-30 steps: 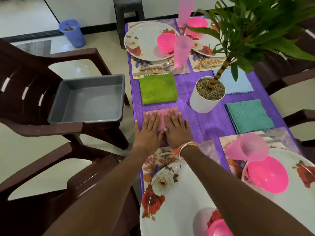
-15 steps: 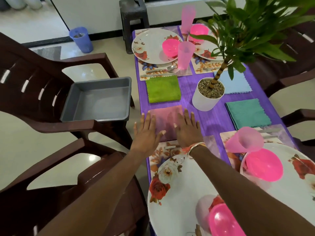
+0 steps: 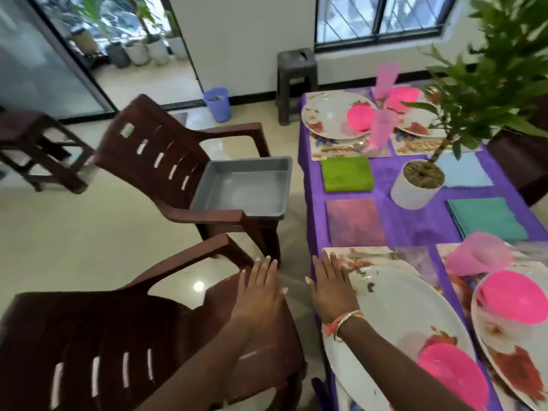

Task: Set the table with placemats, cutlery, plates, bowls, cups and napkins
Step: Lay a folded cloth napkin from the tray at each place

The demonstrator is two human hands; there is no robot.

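Room: tiled floor, white wall, barred window, a dark stool against the wall.
Worktop [image 3: 382, 180]: purple cloth, four places laid round a potted plant [image 3: 416, 188].
Near chair [image 3: 89, 336]: brown plastic, drawn up at the worktop's edge.
Far chair [image 3: 148, 155]: carries the grey tray [image 3: 246, 162], which holds nothing.
Near plate [image 3: 400, 307]: flowered, on its placemat [image 3: 413, 256], with a pink bowl [image 3: 450, 376] on it. Rigid and smooth; I judge it best lifted by the rim with both hands.
Pink napkin [image 3: 354, 222]: flat and square on the cloth, just beyond the near placemat, below the green napkin [image 3: 347, 173]. It looks placed. Soft, light and limp; pinch a corner or an edge to lift it, or slide it under flat palms to keep it smooth.
Left hand [image 3: 261, 289]: flat, fingers straight and together, holding nothing, over the near chair's arm.
Right hand [image 3: 332, 289]: flat likewise, holding nothing, at the worktop's edge by the placemat's corner; contact cannot be told.
Pink cup [image 3: 477, 253]: thin plastic, light, likely to tip if knocked.
Fork [image 3: 375, 256]: on the placemat, above the plate.
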